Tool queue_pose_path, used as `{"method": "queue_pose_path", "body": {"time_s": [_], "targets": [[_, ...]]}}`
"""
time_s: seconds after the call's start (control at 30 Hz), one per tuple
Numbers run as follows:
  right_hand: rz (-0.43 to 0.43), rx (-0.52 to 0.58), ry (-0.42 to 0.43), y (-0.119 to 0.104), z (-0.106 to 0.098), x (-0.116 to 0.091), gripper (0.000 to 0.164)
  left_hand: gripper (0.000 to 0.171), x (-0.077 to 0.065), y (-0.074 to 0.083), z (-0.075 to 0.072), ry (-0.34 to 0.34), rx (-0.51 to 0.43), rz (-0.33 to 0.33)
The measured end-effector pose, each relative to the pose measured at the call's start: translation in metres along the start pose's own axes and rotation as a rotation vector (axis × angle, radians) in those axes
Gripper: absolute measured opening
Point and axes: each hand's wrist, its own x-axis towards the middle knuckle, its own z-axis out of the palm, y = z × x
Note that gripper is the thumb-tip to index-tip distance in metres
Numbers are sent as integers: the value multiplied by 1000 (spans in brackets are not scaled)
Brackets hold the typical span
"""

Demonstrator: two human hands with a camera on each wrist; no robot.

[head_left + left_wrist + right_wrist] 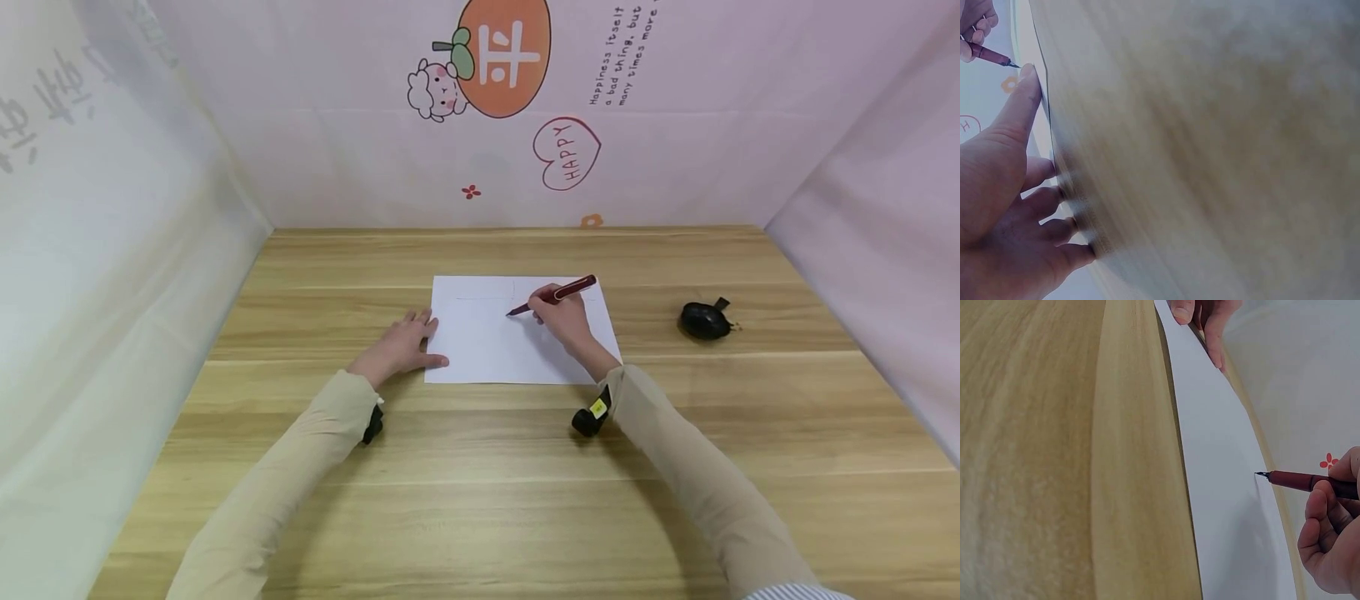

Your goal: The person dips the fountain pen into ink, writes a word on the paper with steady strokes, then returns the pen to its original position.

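A white sheet of paper (472, 342) lies on the wooden table, with a few thin, faint lines across its upper part. My right hand (562, 319) pinches a dark red fountain pen (576, 287) between thumb and fingers, its body slanting up to the right. In the right wrist view the pen's nib (1261, 474) meets the paper's surface. At the sheet's left edge, my left hand (405, 343) rests with fingers spread, the thumb lying over the lower left part of the paper. The left wrist view shows this hand (997, 181) with its fingers extended down to the tabletop.
A rounded black object (703, 322) with a short tab sits on the table (480, 517) to the right of the paper. White printed cloth (360, 167) hangs behind the table's back edge and along both sides. Each wrist carries a small black camera (588, 422).
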Motion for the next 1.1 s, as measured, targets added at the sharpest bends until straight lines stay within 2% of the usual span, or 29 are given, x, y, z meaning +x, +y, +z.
{"method": "queue_pose_path", "body": {"time_s": [0.4,1.1], "targets": [[17,2,-27,1,1,-3,20,83,-1,0,-2,2,8,2],[-13,22,-39,2,3,-18,18,82,-1,0,-2,0,-2,3]]}}
